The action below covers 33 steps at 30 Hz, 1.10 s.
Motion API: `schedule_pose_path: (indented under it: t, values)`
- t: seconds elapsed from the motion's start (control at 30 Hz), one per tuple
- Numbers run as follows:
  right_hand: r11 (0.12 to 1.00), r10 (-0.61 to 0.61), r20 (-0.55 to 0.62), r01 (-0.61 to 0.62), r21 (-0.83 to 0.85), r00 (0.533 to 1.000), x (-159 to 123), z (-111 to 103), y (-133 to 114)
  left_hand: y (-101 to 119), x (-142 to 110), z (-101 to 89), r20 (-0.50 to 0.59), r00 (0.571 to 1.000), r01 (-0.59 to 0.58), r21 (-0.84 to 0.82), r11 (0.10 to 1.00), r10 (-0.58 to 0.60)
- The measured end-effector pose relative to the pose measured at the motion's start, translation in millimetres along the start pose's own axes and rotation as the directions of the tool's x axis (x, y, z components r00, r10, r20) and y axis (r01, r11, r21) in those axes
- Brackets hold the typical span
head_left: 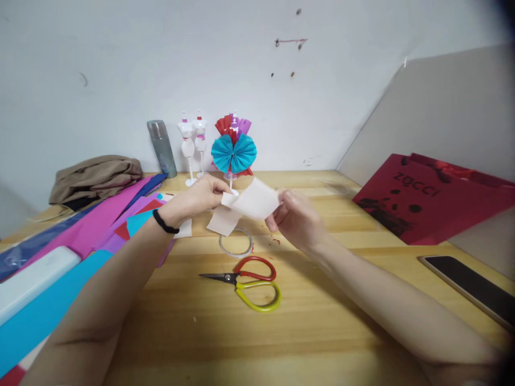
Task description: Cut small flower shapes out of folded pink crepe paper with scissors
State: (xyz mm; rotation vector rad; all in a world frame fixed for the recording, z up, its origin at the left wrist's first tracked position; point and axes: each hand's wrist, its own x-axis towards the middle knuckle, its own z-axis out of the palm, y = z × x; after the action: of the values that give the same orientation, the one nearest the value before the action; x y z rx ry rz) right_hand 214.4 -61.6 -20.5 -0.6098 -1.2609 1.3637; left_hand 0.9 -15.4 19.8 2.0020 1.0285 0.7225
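Note:
Between my two hands, above the table, are pieces of white paper (257, 199). My left hand (201, 194), with a black band at its wrist, pinches the left end of the paper. At the right corner, my right hand (298, 217) grips the sheet between thumb and fingers. Another whitish piece (223, 221) hangs lower, close to the left fingers; whether it is joined to the sheet I cannot tell. Below the paper a roll of tape (236, 242) lies flat. Nearer to me rest scissors (241, 281) with one red and one yellow handle, blades pointing left.
Coloured paper sheets (76, 228) and a white box-like object (38, 281) lie at left, near a brown cloth (96, 179). Behind stand a flask (161, 147), white mannequins (188, 147) and a blue paper fan (234, 154). A red bag (434, 201) and phone (470, 284) are at right.

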Motion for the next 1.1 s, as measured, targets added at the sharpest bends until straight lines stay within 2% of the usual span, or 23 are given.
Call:
schedule_pose_path:
  t: [0.07, 0.13, 0.2, 0.27, 0.37, 0.43, 0.53, 0.6, 0.77, 0.87, 1.0, 1.1]
  values:
    - [1.000, 0.020, -0.016, -0.021, -0.007, 1.000, 1.5, -1.8, 2.1, 7.3, -4.2, -2.3, -0.067, 0.998, -0.012, -0.059, 0.998, 0.008]
    - [0.998, 0.057, -0.099, -0.061, -0.034, 0.993, 4.2, -3.9, 7.0, 13.5, -7.9, -2.4, -0.114, 0.994, -0.017, -0.093, 0.995, 0.007]
    - [0.989, 0.127, -0.147, -0.136, -0.056, 0.981, 7.0, -6.0, 14.0, 17.8, -10.1, -0.1, -0.128, 0.992, -0.037, -0.118, 0.992, 0.021]
    - [0.977, 0.156, -0.136, -0.174, -0.125, 0.978, 8.9, -7.6, 21.1, 19.8, -10.5, 4.0, -0.137, 0.987, -0.105, -0.149, 0.983, 0.084]
    - [0.948, 0.032, -0.083, -0.056, -0.315, 0.996, 9.4, -8.5, 26.6, 20.2, -9.3, 10.5, -0.142, 0.979, -0.167, -0.167, 0.972, 0.144]
    - [0.938, 0.009, -0.005, -0.010, -0.346, 1.000, 8.8, -7.9, 25.5, 19.6, -8.3, 13.3, -0.152, 0.979, -0.164, -0.173, 0.971, 0.138]
    - [0.965, 0.076, 0.146, -0.036, -0.260, 0.986, 7.5, -5.9, 21.1, 18.0, -7.0, 14.9, -0.171, 0.978, -0.149, -0.197, 0.969, 0.116]
    - [0.978, 0.091, 0.190, -0.052, -0.204, 0.978, 6.7, -5.0, 20.4, 16.8, -6.0, 15.3, -0.173, 0.980, -0.133, -0.214, 0.968, 0.097]
    - [0.976, 0.100, 0.057, -0.087, -0.199, 0.993, 4.7, -5.6, 28.0, 15.9, -3.1, 18.7, -0.175, 0.984, -0.078, -0.209, 0.975, 0.041]
    - [0.974, 0.175, 0.004, -0.173, -0.146, 0.985, 4.3, -5.1, 28.8, 15.5, -1.9, 20.2, -0.169, 0.985, -0.063, -0.211, 0.975, 0.027]
    - [0.968, 0.251, 0.005, -0.251, 0.015, 0.968, 4.8, -2.5, 24.5, 14.7, -1.7, 20.8, -0.175, 0.984, -0.052, -0.217, 0.975, 0.013]
    - [0.963, 0.264, 0.031, -0.265, 0.042, 0.964, 4.1, -1.5, 24.4, 16.3, -1.9, 23.3, -0.182, 0.982, 0.001, -0.206, 0.978, -0.040]
